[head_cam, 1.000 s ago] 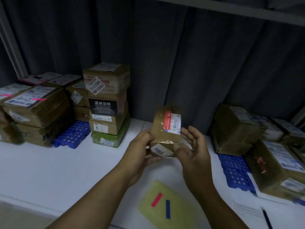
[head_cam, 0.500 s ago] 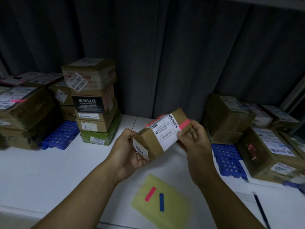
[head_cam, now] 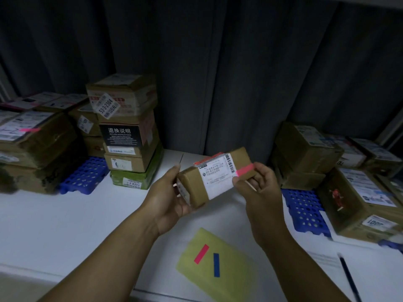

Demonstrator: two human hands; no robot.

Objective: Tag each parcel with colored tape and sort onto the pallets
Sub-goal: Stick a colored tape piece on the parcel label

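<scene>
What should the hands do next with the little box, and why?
Probably press the pink tape flat with the right hand, since its thumb sits at the strip's end on the small parcel, while the left hand grips the other end.

This is a parcel-sorting station, more stockroom than office. Cardboard parcels (head_cam: 128, 136) with shipping labels and barcodes are stacked on and beside small blue pallets (head_cam: 85, 176) at both ends of a white tabletop (head_cam: 65, 225). One parcel is marked with pink tape (head_cam: 29, 130). A yellow sheet (head_cam: 229, 280) near the front edge carries a pink strip (head_cam: 201, 253) and a blue strip (head_cam: 216, 265). A dark curtain (head_cam: 218, 73) hangs behind, and a pen (head_cam: 349, 277) lies at the right.
</scene>
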